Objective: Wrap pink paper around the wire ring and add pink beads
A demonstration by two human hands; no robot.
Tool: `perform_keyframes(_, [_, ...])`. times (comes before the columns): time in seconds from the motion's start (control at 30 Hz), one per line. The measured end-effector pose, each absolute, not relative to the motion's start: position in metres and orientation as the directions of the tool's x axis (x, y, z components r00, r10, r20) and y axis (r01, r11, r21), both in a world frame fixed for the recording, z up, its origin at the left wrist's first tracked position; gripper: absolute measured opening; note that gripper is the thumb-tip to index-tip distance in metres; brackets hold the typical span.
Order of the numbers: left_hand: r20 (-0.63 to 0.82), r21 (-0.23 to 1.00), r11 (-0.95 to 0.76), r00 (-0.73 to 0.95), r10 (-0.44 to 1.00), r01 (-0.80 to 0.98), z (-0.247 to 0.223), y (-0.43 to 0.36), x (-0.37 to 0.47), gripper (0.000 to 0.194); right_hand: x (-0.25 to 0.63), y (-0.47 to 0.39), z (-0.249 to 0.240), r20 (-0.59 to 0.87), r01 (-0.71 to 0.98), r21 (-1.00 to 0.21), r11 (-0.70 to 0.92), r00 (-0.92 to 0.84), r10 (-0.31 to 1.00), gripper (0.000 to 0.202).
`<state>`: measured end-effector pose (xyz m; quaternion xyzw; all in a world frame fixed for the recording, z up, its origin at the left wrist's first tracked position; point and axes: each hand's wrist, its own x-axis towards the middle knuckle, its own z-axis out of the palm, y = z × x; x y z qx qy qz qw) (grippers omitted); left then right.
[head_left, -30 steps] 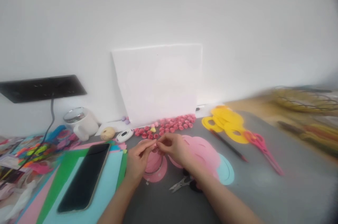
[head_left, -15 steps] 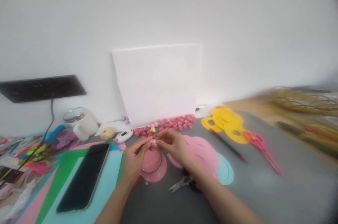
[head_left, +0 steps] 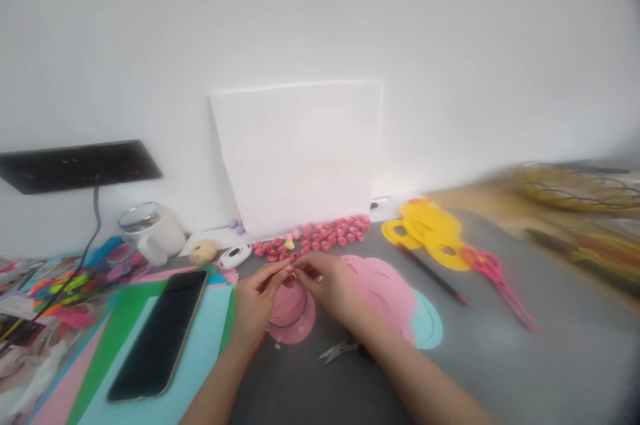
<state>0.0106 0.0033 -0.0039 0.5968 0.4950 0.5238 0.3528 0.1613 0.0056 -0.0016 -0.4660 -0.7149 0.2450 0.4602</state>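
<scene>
My left hand [head_left: 257,298] and my right hand [head_left: 330,285] meet fingertip to fingertip, both pinching a small pink paper piece [head_left: 290,270] whose shape is mostly hidden. Just beneath them lies a round pink paper [head_left: 303,328] with a thin dark ring on it. Beyond my fingers is a cluster of small pink-red rolled pieces [head_left: 330,235], with a small yellow piece [head_left: 289,244] among them. Small scissors [head_left: 339,350] lie under my right forearm. Pink scalloped papers [head_left: 387,291] and a light blue one [head_left: 427,323] are to the right of my right hand.
On the left, a black phone [head_left: 159,338] rests on coloured sheets [head_left: 200,345], near a white mug [head_left: 160,231]. At the right are yellow paper shapes [head_left: 433,228], a pencil [head_left: 433,273] and pink scissors [head_left: 500,285]. A white board [head_left: 303,158] leans on the wall.
My right hand has shifted slightly lower, its fingers turned more over the small pink piece. Its forearm now covers more of the small scissors' dark handles.
</scene>
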Motion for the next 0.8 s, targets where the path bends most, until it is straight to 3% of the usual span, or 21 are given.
perform_keyframes(0.2, [0.150,0.978,-0.143,-0.036,0.988,0.151,-0.0069,0.0052,0.0109,0.026,0.1656,0.0061,-0.0077,0.508,0.579,-0.556,0.597,-0.332,0.795,0.017])
perform_keyframes(0.43, [-0.005,1.000,0.005,-0.047,0.999,-0.013,-0.0086,0.0055,0.0145,0.027,0.1639,0.0048,-0.0040,0.344,0.742,-0.412,0.529,-0.411,0.844,0.014])
perform_keyframes(0.63, [-0.131,0.978,0.122,-0.048,0.990,-0.169,-0.0095,0.0054,0.0161,0.030,0.1621,0.0031,-0.0035,0.202,0.810,-0.201,0.551,-0.517,0.832,0.017])
perform_keyframes(0.8, [-0.226,0.928,0.210,-0.018,0.974,-0.307,-0.0052,0.0056,0.0167,0.033,0.1634,0.0039,-0.0012,0.182,0.799,-0.282,0.531,-0.499,0.847,0.016])
